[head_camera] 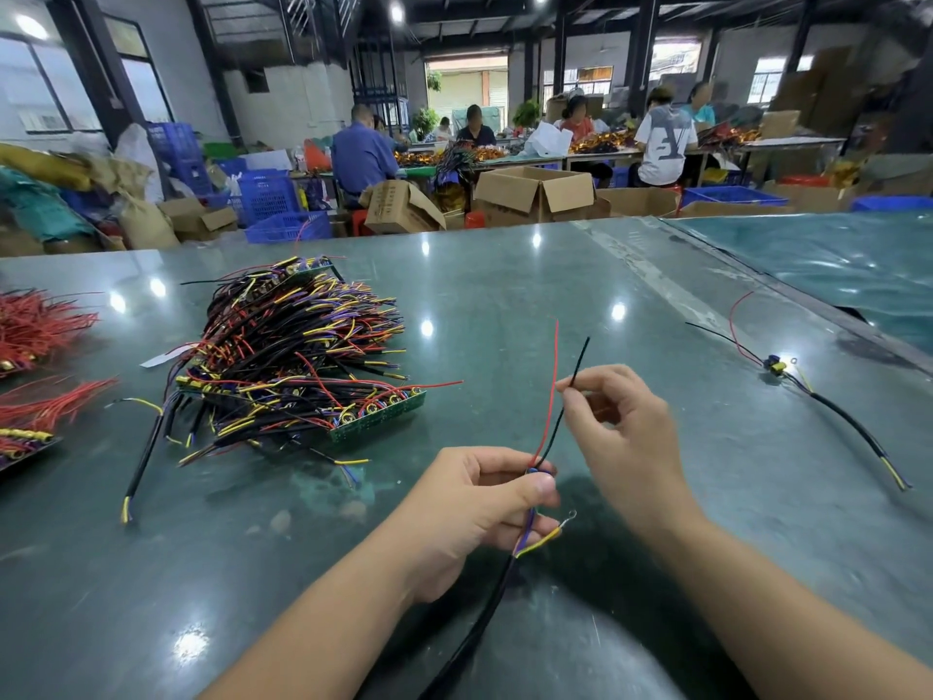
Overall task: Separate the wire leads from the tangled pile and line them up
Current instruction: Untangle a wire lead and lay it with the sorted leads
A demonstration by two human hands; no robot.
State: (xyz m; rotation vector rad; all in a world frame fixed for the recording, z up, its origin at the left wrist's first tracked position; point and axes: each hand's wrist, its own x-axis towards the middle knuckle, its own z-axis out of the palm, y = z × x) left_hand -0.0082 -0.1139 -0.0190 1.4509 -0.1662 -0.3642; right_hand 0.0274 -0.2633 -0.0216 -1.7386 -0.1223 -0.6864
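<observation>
On a glossy green worktop (505,305) the tangled pile (298,356) of wire leads and circuit boards sits to the left, one finished lead (838,416) lying well apart at right. A worker's left hand (479,507) pinches a single harness (527,527) at its junction between curled fingers and thumb, while the right hand (621,431) pinches the black lead (573,386) beside the free red lead (550,396). The separating step appears under way; next, the straightened harness likely wants laying alongside the finished one.

A large "Y" shows on a seated person's white shirt (665,144); nothing else reads.
</observation>
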